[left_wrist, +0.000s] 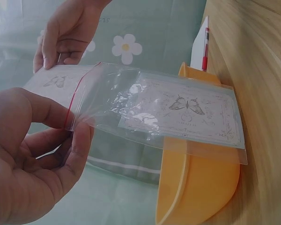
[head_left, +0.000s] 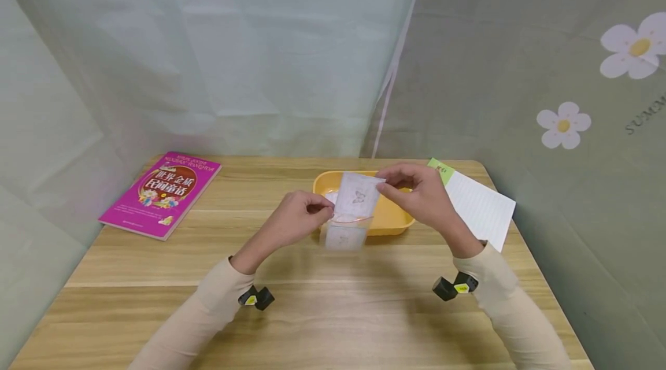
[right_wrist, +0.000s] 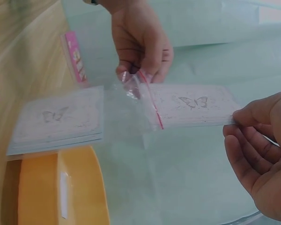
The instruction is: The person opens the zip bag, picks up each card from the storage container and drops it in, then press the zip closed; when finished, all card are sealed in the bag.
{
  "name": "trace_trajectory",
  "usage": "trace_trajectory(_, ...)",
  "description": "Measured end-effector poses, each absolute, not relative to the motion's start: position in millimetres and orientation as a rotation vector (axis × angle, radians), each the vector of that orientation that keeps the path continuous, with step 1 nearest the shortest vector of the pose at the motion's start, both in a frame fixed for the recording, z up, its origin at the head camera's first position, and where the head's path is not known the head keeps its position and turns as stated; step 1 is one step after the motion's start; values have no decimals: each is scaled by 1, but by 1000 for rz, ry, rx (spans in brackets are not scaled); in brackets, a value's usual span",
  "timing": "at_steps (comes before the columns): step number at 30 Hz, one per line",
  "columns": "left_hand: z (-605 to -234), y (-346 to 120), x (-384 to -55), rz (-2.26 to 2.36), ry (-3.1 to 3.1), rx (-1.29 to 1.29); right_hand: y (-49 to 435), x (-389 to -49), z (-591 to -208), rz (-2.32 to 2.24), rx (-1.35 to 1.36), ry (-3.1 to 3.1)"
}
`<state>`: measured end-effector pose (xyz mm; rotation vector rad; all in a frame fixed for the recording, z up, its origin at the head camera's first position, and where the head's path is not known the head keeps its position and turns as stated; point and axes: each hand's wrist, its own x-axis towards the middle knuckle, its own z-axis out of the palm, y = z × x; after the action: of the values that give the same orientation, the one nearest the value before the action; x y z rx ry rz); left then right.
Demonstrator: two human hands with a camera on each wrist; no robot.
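My left hand pinches a clear zip bag by its side, at the red zip line. Inside the bag's lower part lies a small stack of pale cards, the front one printed with a butterfly. My right hand holds the outer corner of another butterfly card between thumb and fingers. That card's other end reaches the bag's mouth; how far it lies inside is hard to tell. Bag and card hang over the near side of a yellow tray.
A magenta book lies at the table's left. At the right is a lined notepad with a green top strip. A red pen shows near the notepad in the left wrist view. Something white lies in the tray. Cloth walls stand behind the wooden table.
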<state>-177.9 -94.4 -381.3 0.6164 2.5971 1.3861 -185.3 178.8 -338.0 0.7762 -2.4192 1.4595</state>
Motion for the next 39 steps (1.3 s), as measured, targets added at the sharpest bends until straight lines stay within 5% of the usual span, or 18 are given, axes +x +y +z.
trace_trajectory(39, -384, -95, -180, 1412, 2655, 622, 170, -181, -386, 1440, 853, -2533)
